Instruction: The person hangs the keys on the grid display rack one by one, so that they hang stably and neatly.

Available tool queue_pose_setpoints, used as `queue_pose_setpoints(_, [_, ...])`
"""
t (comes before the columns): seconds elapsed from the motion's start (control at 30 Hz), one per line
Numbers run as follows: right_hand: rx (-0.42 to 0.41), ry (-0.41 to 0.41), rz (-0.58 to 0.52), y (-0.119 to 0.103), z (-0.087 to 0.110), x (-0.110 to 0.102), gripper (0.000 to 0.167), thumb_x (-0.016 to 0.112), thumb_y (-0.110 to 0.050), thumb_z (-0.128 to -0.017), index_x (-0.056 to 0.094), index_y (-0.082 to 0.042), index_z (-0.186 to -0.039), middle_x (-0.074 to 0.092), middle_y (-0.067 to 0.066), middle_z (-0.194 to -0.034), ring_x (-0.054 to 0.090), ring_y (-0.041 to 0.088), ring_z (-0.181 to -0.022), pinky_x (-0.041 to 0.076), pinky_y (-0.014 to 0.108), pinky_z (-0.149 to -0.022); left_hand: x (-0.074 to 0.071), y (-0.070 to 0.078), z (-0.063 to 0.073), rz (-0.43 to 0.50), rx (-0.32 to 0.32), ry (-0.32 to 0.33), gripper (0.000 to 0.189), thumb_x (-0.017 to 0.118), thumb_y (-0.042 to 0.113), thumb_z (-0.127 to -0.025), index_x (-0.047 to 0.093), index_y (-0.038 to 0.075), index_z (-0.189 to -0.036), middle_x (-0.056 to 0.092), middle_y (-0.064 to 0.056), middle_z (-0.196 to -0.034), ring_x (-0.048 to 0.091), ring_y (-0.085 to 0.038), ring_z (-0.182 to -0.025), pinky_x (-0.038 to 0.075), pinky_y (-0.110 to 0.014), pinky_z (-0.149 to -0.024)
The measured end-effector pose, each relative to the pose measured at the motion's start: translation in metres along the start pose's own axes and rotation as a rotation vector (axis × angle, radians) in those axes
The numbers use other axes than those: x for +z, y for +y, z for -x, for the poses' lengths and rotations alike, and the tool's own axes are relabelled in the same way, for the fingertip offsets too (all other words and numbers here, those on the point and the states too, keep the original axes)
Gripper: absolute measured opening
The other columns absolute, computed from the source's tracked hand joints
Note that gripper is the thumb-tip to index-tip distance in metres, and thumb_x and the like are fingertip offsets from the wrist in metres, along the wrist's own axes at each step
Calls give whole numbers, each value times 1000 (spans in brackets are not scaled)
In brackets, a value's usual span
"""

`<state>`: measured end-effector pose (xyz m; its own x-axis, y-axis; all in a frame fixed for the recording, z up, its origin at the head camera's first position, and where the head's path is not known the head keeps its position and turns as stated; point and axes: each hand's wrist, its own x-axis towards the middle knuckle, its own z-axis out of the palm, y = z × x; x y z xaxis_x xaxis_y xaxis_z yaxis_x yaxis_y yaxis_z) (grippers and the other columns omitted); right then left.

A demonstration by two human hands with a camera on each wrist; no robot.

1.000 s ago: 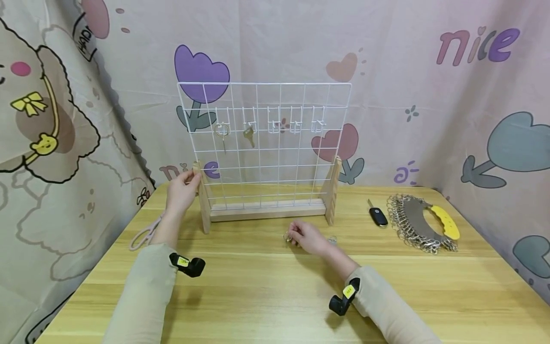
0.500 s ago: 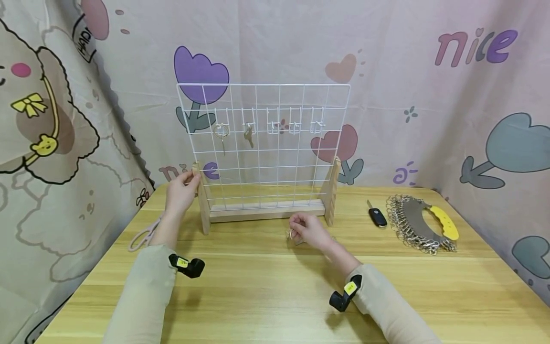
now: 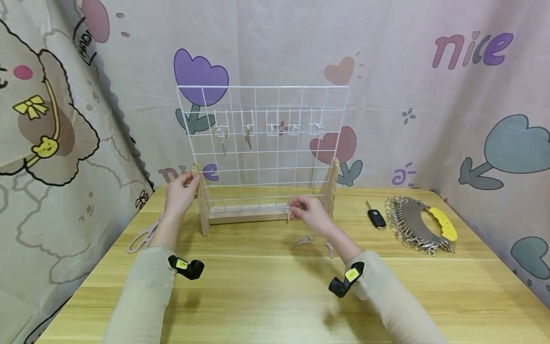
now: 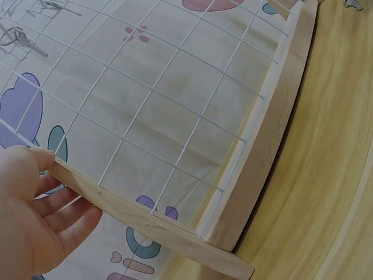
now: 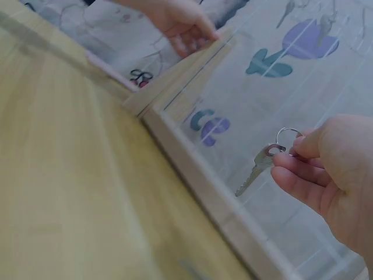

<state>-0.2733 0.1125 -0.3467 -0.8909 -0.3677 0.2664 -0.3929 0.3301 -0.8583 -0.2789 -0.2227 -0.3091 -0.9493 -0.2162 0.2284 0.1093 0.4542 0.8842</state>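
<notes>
In the head view a white wire grid rack (image 3: 245, 216) on a wooden base stands at the middle of the table. My left hand (image 3: 180, 193) grips the top of its left wooden post (image 3: 203, 205), thumb on the near side and fingers behind. Just in front of the rack, my right hand (image 3: 311, 212) pinches a key ring, from which a silver key (image 5: 253, 175) dangles in the right wrist view. A ring with a key (image 3: 220, 133) and another key (image 3: 248, 136) hang on the two leftmost white hooks; the hooks (image 3: 293, 128) to their right hold nothing.
Two keys, one (image 3: 305, 241) below my right hand and one (image 3: 330, 250) beside its wrist, lie on the table. Farther right are a black car key (image 3: 376, 218) and a curved grey piece with metal rings and a yellow handle (image 3: 443, 223). Pink scissors (image 3: 139, 241) lie partly behind my left forearm.
My right hand has lifted the ringed key off the table and moved up toward the rack. Two keys on the table now show more fully. My left hand stays on the post.
</notes>
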Motion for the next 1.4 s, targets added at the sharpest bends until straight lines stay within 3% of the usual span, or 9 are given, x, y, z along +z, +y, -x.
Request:
queue_pose_setpoints(0.33, [-60,27,27,-34,-19,-16,10,54,4,-90,59,8,-98,61,14,-83,61,17,-70,58,31,-66,0,-2,1,5,5,-5,54,43,32,-99,37,-2,-139,47,-23,-131,48,-34,-117,48,-43,-93])
queue_pose_setpoints(0.5, [-81,35,42,-43,-22,-20,10,55,3,-90,59,9,-97,61,15,-82,61,19,-70,58,38,-68,-3,-1,1,-7,30,-12,54,44,30,-98,33,0,-142,44,-22,-136,45,-33,-121,49,-42,-91])
queue_pose_setpoints(0.6, [-82,38,25,-47,-25,-21,10,56,3,-90,59,9,-97,61,14,-82,62,22,-71,58,40,-69,-4,1,0,-1,48,2,53,47,26,-98,33,1,-142,45,-21,-135,46,-31,-121,50,-40,-90])
queue_pose_setpoints(0.8, [-106,30,-7,-58,-31,-22,9,54,5,-90,58,10,-97,61,19,-83,61,37,-76,57,26,-64,-7,7,-2,-13,44,20,49,51,18,-96,38,-1,-139,48,-22,-132,50,-31,-115,54,-30,-82])
queue_pose_setpoints(0.9, [-125,39,-21,-66,-35,-24,9,54,5,-90,58,10,-97,61,20,-83,60,41,-78,58,29,-65,-8,10,-3,-39,34,25,46,51,19,-96,43,-4,-134,51,-23,-128,53,-32,-110,55,-25,-78])
queue_pose_setpoints(1.07, [-142,65,-7,-80,-40,-28,10,55,4,-90,60,9,-98,61,16,-82,61,33,-74,58,36,-67,-8,13,-4,-59,30,35,43,52,20,-95,50,-7,-128,55,-24,-122,56,-32,-103,56,-27,-78])
queue_pose_setpoints(1.2, [-124,93,-14,-89,-43,-30,11,55,2,-91,60,8,-99,61,16,-83,61,22,-70,58,30,-66,-8,14,-6,-52,24,40,43,52,21,-95,51,-6,-128,56,-23,-121,57,-30,-101,56,-31,-79])
queue_pose_setpoints(1.4, [-108,170,-141,-100,-48,-30,13,55,5,-90,59,11,-100,60,12,-80,62,14,-65,58,32,-69,-9,14,-5,-26,18,34,45,51,22,-95,47,-6,-131,54,-24,-123,55,-31,-104,55,-30,-80])
